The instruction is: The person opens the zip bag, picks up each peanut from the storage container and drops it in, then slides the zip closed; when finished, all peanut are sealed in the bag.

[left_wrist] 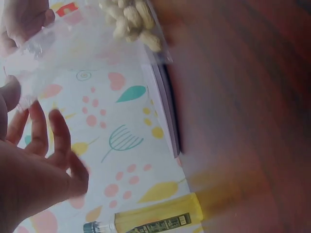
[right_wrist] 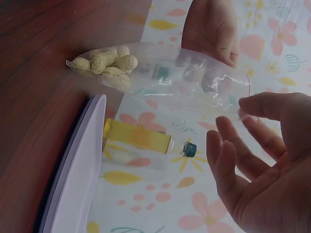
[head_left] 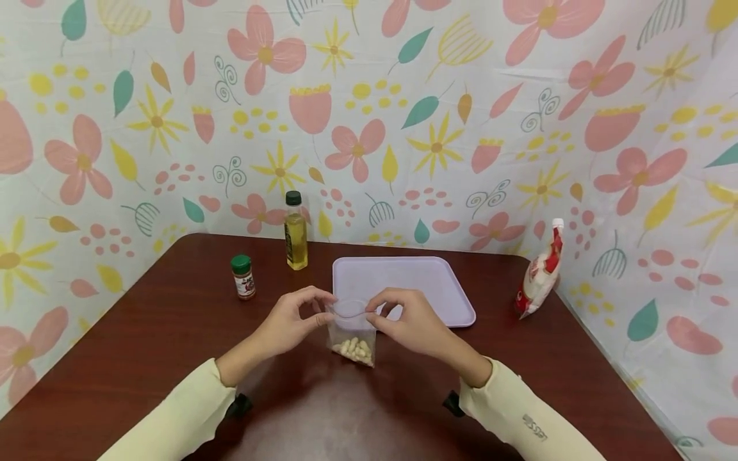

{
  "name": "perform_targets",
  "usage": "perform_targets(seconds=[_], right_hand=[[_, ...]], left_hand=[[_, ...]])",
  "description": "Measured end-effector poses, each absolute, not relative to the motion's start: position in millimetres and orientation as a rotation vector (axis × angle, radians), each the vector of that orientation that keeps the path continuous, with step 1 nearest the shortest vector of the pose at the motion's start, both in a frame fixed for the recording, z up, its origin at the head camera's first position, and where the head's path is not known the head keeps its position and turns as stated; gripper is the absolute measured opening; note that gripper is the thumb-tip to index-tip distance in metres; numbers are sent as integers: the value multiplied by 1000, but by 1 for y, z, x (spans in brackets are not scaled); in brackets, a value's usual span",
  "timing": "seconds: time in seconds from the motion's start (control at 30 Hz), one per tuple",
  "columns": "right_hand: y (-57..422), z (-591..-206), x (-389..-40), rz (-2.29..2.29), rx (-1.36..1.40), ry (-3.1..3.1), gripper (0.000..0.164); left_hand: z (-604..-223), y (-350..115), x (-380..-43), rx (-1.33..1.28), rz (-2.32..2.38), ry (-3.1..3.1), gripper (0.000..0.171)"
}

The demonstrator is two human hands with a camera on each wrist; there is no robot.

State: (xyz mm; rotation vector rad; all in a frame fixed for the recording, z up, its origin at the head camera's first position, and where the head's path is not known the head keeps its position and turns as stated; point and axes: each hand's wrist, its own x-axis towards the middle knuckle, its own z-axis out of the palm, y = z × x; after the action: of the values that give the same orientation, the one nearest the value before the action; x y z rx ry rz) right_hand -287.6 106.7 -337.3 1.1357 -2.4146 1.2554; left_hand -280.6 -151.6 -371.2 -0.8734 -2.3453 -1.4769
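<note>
A clear zip bag [head_left: 349, 330] hangs by its top edge between both hands, above the table in front of the tray. Several peanuts in their shells [head_left: 355, 349] lie at its bottom. My left hand [head_left: 295, 320] pinches one top corner between thumb and index finger. The other top corner is pinched by my right hand [head_left: 410, 320]. In the right wrist view the bag's mouth gapes a little, and the remaining fingers [right_wrist: 227, 160] of the right hand hang loosely bent. Peanuts [left_wrist: 130, 20] also show through the plastic in the left wrist view.
Behind the bag lies a lilac tray [head_left: 455, 314]. An oil bottle [head_left: 296, 240] with a dark cap and a green-capped spice jar [head_left: 244, 282] stand to the left. Toward the right edge of the table [head_left: 519, 384] stands a red and white pouch [head_left: 539, 278]. Patterned cloth hangs behind.
</note>
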Motion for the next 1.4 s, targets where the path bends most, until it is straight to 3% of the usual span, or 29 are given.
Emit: perform_targets(seconds=[0.23,0.43,1.13,1.4], right_hand=[[115,-337,-290,1196,1142,-2425,9],[120,-336,-290,1209,1117,-2448,10],[128,-328,-296,1176,1129,-2477,8],[132,-326,-296,1172,1047,-2413,9]], left_hand=[[-368,-149,-283,-877,-1571,-2412,27],[-367,-147,-281,-916,-1369,-2433,30],[-358,-148,-282,-853,-1282,-2427,10],[-347,-146,-286,-914,-919,-2352,10]])
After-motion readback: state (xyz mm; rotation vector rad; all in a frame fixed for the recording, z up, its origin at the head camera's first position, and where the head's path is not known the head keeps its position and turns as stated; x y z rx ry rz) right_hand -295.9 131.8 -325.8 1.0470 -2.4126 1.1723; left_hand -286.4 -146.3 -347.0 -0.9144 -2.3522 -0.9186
